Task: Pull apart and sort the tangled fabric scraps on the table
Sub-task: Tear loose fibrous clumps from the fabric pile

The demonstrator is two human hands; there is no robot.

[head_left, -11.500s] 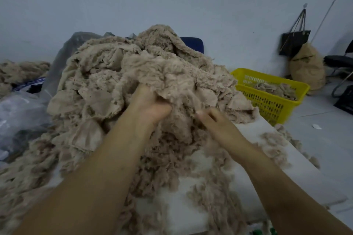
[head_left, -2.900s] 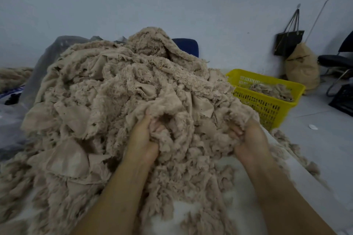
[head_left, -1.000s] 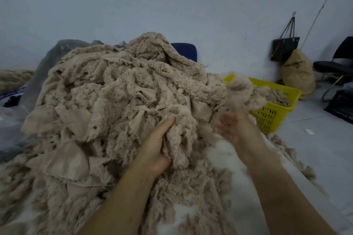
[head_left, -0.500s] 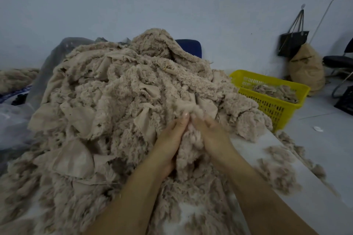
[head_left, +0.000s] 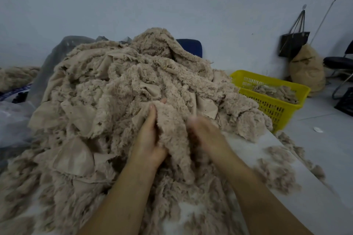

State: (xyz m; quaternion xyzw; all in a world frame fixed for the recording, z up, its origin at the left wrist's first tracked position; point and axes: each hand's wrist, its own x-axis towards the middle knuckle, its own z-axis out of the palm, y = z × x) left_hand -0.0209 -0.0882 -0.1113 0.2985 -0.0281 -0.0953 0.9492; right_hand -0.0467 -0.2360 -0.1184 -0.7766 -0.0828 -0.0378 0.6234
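A white bench (head_left: 298,183) is seen nearest, strewn with loose beige tufts (head_left: 277,173). Just beyond, a fleecy scrap (head_left: 172,129) is gripped by the left hand (head_left: 150,139), fingers curled into its pile. The right hand (head_left: 204,131) is laid against it, but it is blurred and its grasp cannot be told. Behind, a tangled heap (head_left: 118,91) of shaggy pile and smooth woven backing is piled high. A yellow latticed basket (head_left: 271,105) is set farther off. If the scrap is tugged hard, snagged neighbours may be dragged off the bench.
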